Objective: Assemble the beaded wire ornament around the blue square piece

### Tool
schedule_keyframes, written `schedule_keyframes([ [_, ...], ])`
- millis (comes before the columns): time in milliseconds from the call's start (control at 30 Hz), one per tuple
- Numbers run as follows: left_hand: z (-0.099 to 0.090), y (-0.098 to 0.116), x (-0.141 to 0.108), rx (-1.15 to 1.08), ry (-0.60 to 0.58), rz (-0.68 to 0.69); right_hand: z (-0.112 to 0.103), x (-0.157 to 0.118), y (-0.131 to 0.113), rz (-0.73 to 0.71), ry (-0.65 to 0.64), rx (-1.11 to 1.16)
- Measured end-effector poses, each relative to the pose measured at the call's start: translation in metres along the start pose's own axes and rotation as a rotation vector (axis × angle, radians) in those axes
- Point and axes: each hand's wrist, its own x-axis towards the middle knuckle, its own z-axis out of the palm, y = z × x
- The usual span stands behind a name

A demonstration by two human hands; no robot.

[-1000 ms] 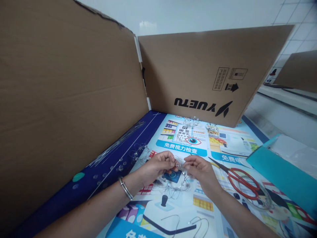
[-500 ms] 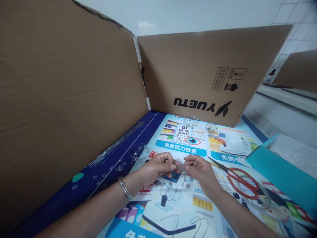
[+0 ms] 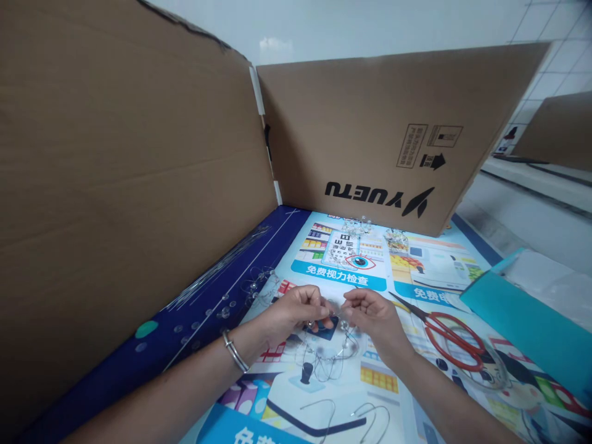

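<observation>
Pinching a clear beaded wire loop (image 3: pixel 340 314) near its top, with the left hand (image 3: pixel 296 311) and right hand (image 3: pixel 370 311) almost meeting above a printed mat (image 3: pixel 340 271). Lower part of the loop sagging slack and tangled onto the mat, beads spaced along it. Looking only partway along: one loop in hand, more beaded pieces (image 3: pixel 356 227) heaped at the mat's far edge, loose beads (image 3: pixel 224 312) and a bundle of bare wires (image 3: pixel 217 277) lying on a navy strip (image 3: pixel 152 345) at left. Fingers (image 3: pixel 320 303) of both hands closed narrow on the loop, the exact grip hidden behind the fingertips. Lying right of the hands, red-handled scissors (image 3: pixel 453 342); near the mat's near edge, bent wire hooks (image 3: pixel 319 416). Standing behind, cardboard panels (image 3: pixel 370 142); at right, a teal folder (image 3: pixel 522 320).
</observation>
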Motion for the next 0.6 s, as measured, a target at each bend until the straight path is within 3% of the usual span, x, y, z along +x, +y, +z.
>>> schedule_keyframes([
  [367,0.0007,0.0003,-0.0024,-0.044,0.003,-0.014,0.0002,0.0002,0.0027,0.016,0.005,-0.030],
  [600,-0.0033,-0.0013,0.0003,-0.097,0.020,0.046,0.0000,0.0012,0.0033,0.068,-0.037,-0.108],
])
